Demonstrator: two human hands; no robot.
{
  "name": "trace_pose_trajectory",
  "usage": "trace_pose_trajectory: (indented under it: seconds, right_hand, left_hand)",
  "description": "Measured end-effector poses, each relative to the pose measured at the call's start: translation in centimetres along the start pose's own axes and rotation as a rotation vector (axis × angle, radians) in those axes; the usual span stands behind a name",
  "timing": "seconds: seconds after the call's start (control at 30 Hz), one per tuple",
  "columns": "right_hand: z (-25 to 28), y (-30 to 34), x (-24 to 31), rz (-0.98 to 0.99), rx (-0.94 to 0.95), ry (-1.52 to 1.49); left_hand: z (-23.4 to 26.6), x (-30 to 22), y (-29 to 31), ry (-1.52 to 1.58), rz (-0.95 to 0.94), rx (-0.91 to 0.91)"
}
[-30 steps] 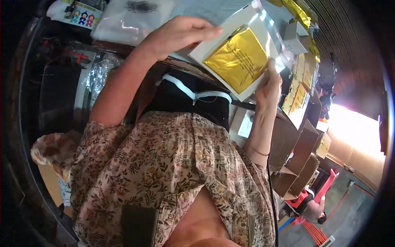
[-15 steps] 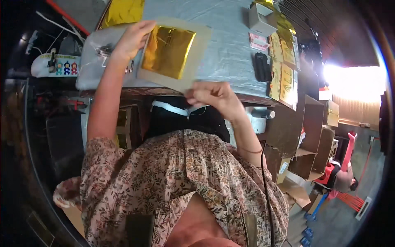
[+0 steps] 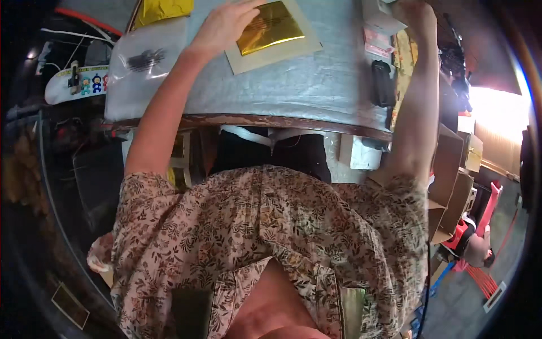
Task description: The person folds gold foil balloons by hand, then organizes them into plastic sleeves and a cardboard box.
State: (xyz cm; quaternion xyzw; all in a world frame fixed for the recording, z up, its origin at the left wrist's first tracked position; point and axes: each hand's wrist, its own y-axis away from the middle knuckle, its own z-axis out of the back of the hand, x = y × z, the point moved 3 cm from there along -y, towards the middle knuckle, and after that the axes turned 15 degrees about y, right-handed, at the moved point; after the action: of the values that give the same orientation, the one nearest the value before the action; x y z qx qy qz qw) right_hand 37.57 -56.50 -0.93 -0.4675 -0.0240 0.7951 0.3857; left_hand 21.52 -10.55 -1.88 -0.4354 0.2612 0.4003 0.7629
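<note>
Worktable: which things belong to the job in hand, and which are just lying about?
Likely in use:
gold foil piece, at the left hand
pale sheet beneath it
possibly white box, near the right hand

Apparently lying about:
clear plastic
black oblong item

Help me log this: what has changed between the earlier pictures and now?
The right hand has let go of the card and swung right to the box; contact is unclear. The card and gold packet have shifted right, away from the clear bag. The left hand stays by the packet. The bag and black case look unmoved.
</note>
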Motion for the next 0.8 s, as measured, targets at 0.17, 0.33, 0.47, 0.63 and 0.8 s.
trace_pose_trajectory:
  seconds: [0.17, 0.33, 0.47, 0.63, 0.8]
  right_hand:
    - [-11.7, -3.9, 2.2, 0.236, 0.488, 0.159]
    - [-12.0, -4.9, 5.8, 0.202, 0.761, 0.135]
    - [-4.6, -5.9, 4.6, -0.516, 0.655, -0.245]
    - [1.4, -6.5, 3.4, -0.642, 0.619, -0.334]
    - [1.3, -6.2, 3.1, -0.753, 0.655, -0.357]
  left_hand:
    - [-2.4, 7.1, 3.4, -0.524, -0.056, 0.160]
    - [-2.7, 6.3, 5.5, -0.384, 0.016, 0.242]
    - [-1.6, 4.7, 4.8, -0.315, 0.024, 0.301]
    - [-3.6, -1.1, 3.7, -0.218, -0.131, 0.269]
    - [-6.5, -2.6, 4.4, -0.179, -0.100, 0.308]
